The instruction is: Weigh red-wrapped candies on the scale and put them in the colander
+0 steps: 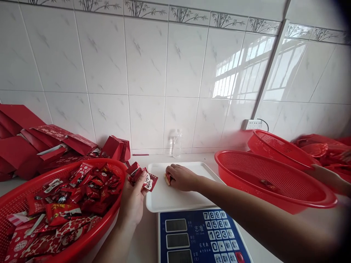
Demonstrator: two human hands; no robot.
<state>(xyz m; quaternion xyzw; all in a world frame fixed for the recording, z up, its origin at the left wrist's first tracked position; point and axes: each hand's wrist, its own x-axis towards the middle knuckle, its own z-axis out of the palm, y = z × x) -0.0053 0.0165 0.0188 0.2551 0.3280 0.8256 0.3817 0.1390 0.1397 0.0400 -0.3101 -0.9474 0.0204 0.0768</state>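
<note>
My left hand (134, 199) is closed around a few red candy packets (148, 180), one with white characters and the word "SUGAR". It is just right of a red perforated basket (120, 182) heaped with wrapped candies (63, 212). My right hand (182, 177) reaches over the white tray (197, 166) of a weighing scale. Its fingers are closed on a small red and gold wrapped candy (168, 179), low over the tray or touching it; I cannot tell which. The scale's blue keypad panel (200, 233) faces me, its displays dark.
Folded red gift boxes (55, 142) pile up at the left. A clear bottle (177, 144) stands by the tiled wall. Right of the scale is a red basket (233, 160) with a little candy inside, and another basket (274, 146) behind it, touched by another person's hand (326, 175).
</note>
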